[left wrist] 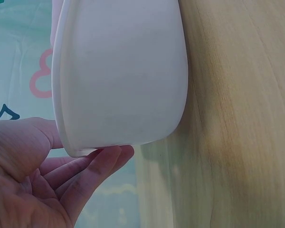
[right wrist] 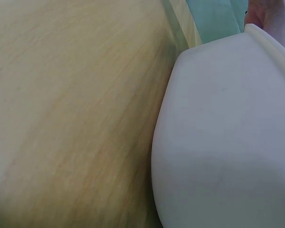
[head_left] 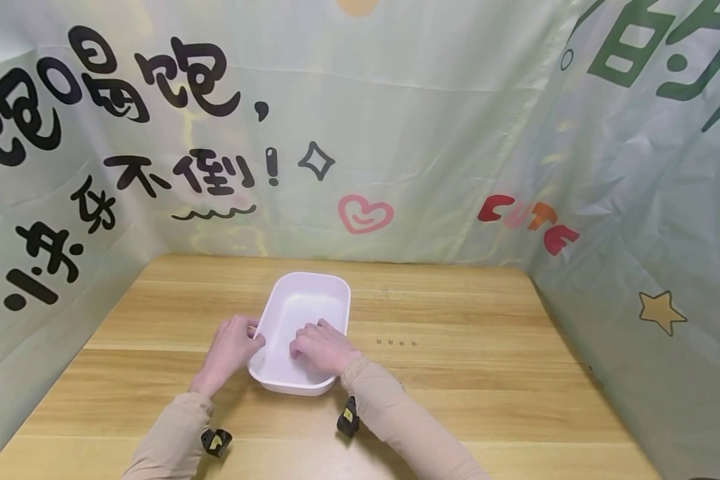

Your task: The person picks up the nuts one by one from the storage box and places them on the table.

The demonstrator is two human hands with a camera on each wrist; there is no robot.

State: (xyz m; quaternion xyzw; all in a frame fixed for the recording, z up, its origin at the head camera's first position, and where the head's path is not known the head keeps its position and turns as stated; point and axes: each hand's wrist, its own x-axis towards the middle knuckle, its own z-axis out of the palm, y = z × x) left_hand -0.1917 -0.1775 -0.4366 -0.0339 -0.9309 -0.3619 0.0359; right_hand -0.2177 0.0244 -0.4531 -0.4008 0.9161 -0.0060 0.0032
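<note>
A pale white plastic basin (head_left: 288, 313), rectangular with rounded corners, sits on the wooden table in the head view. My left hand (head_left: 231, 353) grips its left rim, thumb on the inner side and fingers under the outside edge, as the left wrist view of the hand (left wrist: 42, 185) shows. Over the right rim reaches my right hand (head_left: 324, 348), its bent fingers pointing down inside the basin. Whether anything is between those fingertips is hidden. In the right wrist view the basin's outer wall (right wrist: 223, 133) blocks most of the hand (right wrist: 270, 16).
Several tiny dark-outlined pieces (head_left: 396, 343) lie in a row on the wooden table (head_left: 486, 393), right of the basin. Printed fabric walls (head_left: 432, 147) close off the back and both sides. Each wrist carries a small black device (head_left: 216, 442).
</note>
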